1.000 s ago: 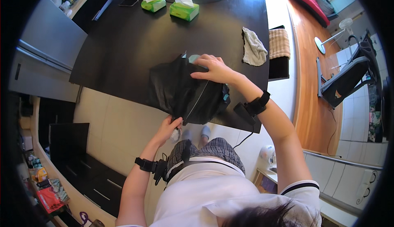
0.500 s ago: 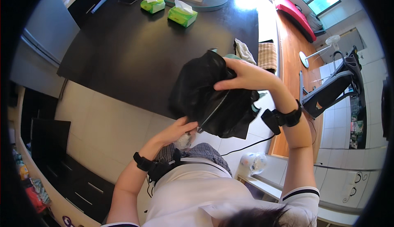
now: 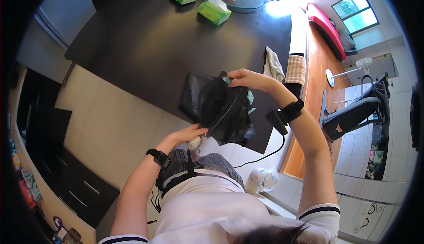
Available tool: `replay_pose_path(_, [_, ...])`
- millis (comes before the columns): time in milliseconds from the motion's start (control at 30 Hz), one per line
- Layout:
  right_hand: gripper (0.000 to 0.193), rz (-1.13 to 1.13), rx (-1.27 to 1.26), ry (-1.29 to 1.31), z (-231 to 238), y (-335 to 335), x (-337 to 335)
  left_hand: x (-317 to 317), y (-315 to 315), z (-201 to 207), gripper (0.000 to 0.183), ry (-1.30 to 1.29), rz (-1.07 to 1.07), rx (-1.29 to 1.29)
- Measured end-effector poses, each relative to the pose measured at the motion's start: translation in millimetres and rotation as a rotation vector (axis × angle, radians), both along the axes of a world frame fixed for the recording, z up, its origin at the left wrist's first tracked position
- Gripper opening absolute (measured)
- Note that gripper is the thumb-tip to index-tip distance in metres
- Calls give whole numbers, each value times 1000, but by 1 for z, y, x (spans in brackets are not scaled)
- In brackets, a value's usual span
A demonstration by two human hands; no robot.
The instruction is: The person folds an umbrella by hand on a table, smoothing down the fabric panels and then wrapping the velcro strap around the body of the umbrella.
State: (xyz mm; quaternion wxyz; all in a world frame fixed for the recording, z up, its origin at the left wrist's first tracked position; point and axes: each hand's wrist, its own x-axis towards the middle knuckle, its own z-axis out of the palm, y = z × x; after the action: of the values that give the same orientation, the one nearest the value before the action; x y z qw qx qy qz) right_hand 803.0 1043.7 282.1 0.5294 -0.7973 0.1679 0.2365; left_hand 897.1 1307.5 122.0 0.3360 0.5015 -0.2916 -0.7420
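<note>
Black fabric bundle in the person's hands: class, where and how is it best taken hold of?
Probably take the black fabric bundle by its near-left end, from the person's left, in a closed grip, where the left hand is: it draws in there, while its far and right edges spread in loose folds. The right hand, at the far edge, could lightly pinch that slack.

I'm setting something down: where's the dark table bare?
The middle and left of the table, between the green tissue packs and the black fabric. Crowded: far end, by the glass disc; near right, around that fabric; right edge, by the grey cloth.
</note>
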Motion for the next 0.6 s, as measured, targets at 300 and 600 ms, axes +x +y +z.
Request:
replay_pose_path(300, [66, 88, 16, 383, 5, 26, 17, 0, 5, -10, 51, -286, 22, -112])
replay_pose_path(600, [33, -584, 716, 190, 9, 33, -14, 6, 26, 83, 30, -977, 206, -359])
